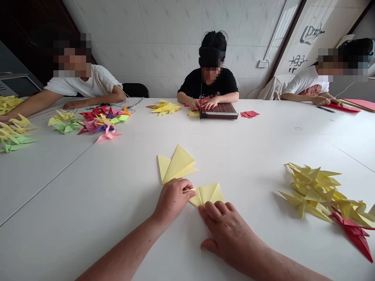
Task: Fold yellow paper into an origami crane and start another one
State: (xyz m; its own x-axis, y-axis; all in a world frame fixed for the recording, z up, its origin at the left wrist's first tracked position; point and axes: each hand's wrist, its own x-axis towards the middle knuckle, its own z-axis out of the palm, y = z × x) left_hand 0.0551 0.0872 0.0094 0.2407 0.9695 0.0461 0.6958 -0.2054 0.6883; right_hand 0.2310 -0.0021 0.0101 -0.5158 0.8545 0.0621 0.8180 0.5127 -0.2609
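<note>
A partly folded sheet of yellow origami paper (208, 193) lies on the table between my hands. My left hand (175, 196) pinches its left edge between thumb and fingers. With its fingers bent onto the near right edge, my right hand (224, 224) presses the sheet down; the thumb sticks out to the side and nothing is gripped. Just beyond my left hand rest folded yellow paper pieces (178, 162), overlapping and pointed. The lower part of the sheet is covered by my right fingers.
Folded yellow paper cranes (315, 187) lie at right with a red one (353, 230). Many-coloured cranes (102, 121) are heaped at far left. Across the white table (117, 187), a person works at a paper trimmer (219, 111) beside red squares (249, 114). Two more people sit at either side.
</note>
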